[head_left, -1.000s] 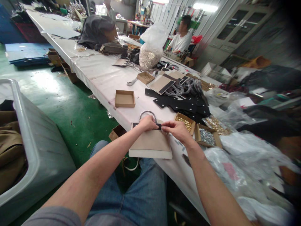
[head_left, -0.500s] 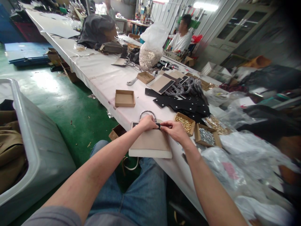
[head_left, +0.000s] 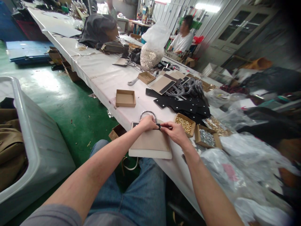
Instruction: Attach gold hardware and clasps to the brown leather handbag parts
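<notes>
Panel (head_left: 150,141) tan, cream lower edge; strip (head_left: 158,126) black; sheets (head_left: 181,105) black (white dots scattered); jeans (head_left: 131,188) blue.

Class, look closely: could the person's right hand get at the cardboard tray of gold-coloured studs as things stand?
Probably yes. The right hand is just beside the cardboard tray of gold-coloured studs, with nothing between them. It would likely first release the black strip it pinches.

A workshop with long white worktables (head_left: 103,75) and boxed metal studs (head_left: 184,124).
</notes>
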Tool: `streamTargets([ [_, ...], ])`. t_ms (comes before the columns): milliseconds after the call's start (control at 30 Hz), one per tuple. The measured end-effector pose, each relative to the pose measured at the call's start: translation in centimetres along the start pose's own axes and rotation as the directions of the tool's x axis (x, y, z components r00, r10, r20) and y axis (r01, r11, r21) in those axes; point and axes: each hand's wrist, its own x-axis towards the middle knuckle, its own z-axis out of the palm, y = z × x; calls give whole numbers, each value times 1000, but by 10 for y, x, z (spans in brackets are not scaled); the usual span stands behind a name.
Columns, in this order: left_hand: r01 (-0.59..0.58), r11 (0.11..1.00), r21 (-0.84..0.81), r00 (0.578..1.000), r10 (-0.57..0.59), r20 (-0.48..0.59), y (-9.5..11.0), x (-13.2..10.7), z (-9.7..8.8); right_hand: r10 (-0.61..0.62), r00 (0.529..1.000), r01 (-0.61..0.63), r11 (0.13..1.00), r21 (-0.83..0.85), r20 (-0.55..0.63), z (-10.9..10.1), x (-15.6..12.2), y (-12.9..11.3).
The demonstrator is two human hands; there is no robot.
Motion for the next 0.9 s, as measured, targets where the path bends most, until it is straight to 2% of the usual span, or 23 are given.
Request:
streamTargets([
  [500, -18, 1000, 5, 1000, 18, -5, -4, 2, 2, -28, 1000, 27, 999, -38, -12, 2, -1, 6],
  [900, -15, 998, 68, 1000, 15, 10, 0, -5, -3, -167, 985, 158, 976, -148, -48, 6, -2, 13],
])
